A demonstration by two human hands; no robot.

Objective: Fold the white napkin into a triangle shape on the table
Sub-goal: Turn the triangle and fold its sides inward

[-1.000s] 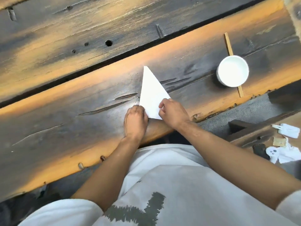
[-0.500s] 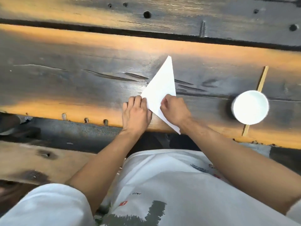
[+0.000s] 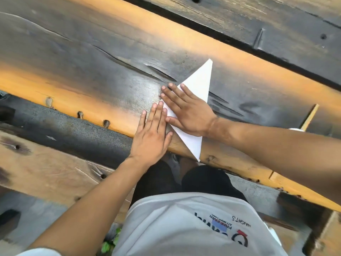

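Observation:
The white napkin (image 3: 200, 84) lies folded into a long triangle on the dark wooden table (image 3: 110, 58), one tip pointing away and the other tip hanging over the near edge. My right hand (image 3: 186, 109) lies flat on the middle of the napkin with straight, spread fingers. My left hand (image 3: 153, 133) rests flat beside it at the napkin's left edge, fingers straight, fingertips touching the paper's corner.
A thin wooden stick (image 3: 311, 117) lies at the right, and a sliver of the white cup (image 3: 295, 129) shows above my right forearm. A dark gap runs between the table planks at the back. A wooden bench (image 3: 42, 169) sits below the table's near edge.
Both hands have gone from curled on the napkin's near corner to lying flat with straight fingers. The camera view has swung, so the napkin appears further right and the cup is nearly hidden.

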